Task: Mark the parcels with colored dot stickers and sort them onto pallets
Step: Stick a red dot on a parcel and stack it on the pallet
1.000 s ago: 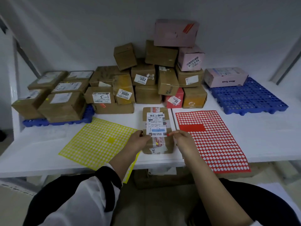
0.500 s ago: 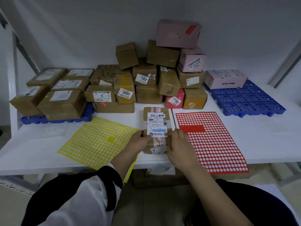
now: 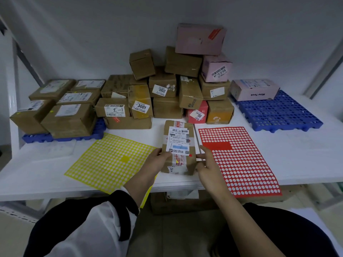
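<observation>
The parcel lay on the white counter right in front of me, between the two sticker sheets, a brown box with a white label on its top. My left hand held it at the near left corner, thumb pressed on the top by the label's edge and the fingers curled round the side, gripping the box. My right hand sat just beside the parcel's right side, holding nothing, its fingers loose and open, with the forefinger stretched left toward the box; I could not tell whether it touched the cardboard. A small red dot was stuck on the top of the parcel, just off the label's near right corner. The red sticker sheet lay flat to the right of the parcel, its near edge hanging past the counter's rim, and the yellow sticker sheet lay to the left, partly under my left wrist. At the far left, a blue pallet carried a tight group of brown boxes. At the far right, a second blue pallet carried one pink box on its far left corner. Between them, against the wall, stood a pile of boxes, mostly brown, with some pink ones on top.
</observation>
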